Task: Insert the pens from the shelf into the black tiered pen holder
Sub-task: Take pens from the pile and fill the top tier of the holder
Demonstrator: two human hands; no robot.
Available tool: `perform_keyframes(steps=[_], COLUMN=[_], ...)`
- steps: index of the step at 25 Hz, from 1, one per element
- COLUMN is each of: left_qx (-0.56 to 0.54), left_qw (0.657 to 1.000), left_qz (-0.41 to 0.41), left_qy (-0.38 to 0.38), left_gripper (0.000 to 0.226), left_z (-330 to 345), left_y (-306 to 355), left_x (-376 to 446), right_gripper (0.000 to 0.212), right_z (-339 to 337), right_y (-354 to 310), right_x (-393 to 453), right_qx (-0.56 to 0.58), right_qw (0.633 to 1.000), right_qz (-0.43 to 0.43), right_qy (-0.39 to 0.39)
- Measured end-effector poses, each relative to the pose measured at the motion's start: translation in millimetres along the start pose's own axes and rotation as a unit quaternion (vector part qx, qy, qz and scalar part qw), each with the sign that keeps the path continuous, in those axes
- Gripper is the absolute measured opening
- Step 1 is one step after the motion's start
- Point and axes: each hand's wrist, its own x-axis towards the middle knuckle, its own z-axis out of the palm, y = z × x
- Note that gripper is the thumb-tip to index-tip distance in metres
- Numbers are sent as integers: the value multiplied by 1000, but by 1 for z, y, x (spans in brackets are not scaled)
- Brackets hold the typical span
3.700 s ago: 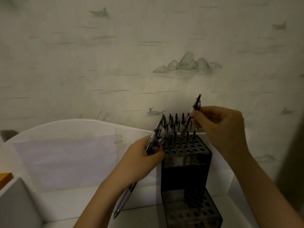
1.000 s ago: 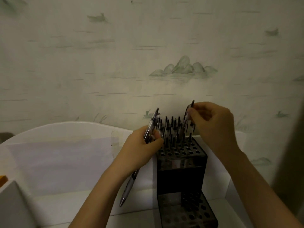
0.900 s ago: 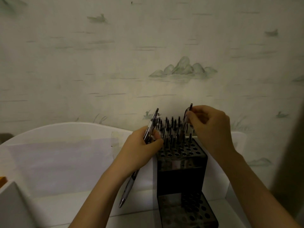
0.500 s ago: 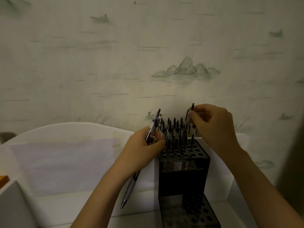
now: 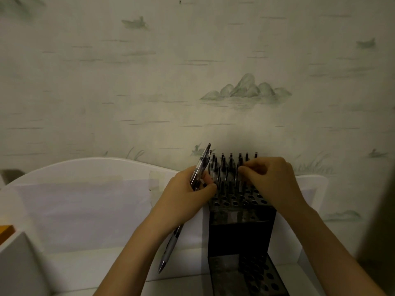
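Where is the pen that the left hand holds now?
In the head view, the pen is slanted in the left hand, just left of the black tiered pen holder, with its tip hanging below the wrist.

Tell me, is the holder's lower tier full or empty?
Empty, as far as shows: the lower tier has only open holes, while pens stand in the top tier.

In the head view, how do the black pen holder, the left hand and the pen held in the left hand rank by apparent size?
1. Black pen holder, largest.
2. Left hand and the pen it grips: unsure. The pen looks longer but far thinner, and the hand hides its middle.
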Motion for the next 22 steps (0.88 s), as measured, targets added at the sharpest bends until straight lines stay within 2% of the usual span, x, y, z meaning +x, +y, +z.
perform_keyframes(steps=[3,6,9,13,15,18,22], left_qx=[-3,-3,13,18,17,24,38], left_qw=[1000,1000,1000,998,997,996,996], left_qz=[-7,0,5,11,14,19,19], left_qy=[-4,-15,-25,-64,-76,-81,-82], left_gripper=[7,10,19,19,15,17,24], left_z=[2,4,8,18,22,25,28], left_y=[0,1,0,4,6,7,7], left_x=[-1,-2,-2,-2,-1,1,2], right_gripper=[19,25,17,31,36,42,31], right_z=[0,-2,-4,3,5,2,-1], right_y=[-1,-6,-17,-34,-34,-32,-32], right_x=[-2,-10,-23,-31,-30,-27,-24], right_qx=[0,-13,36,179,230,326,329], right_qw=[1000,997,991,982,967,936,938], right_qz=[-3,-28,-76,-25,9,32,17], right_qy=[14,69,101,-61,-109,-125,-106])
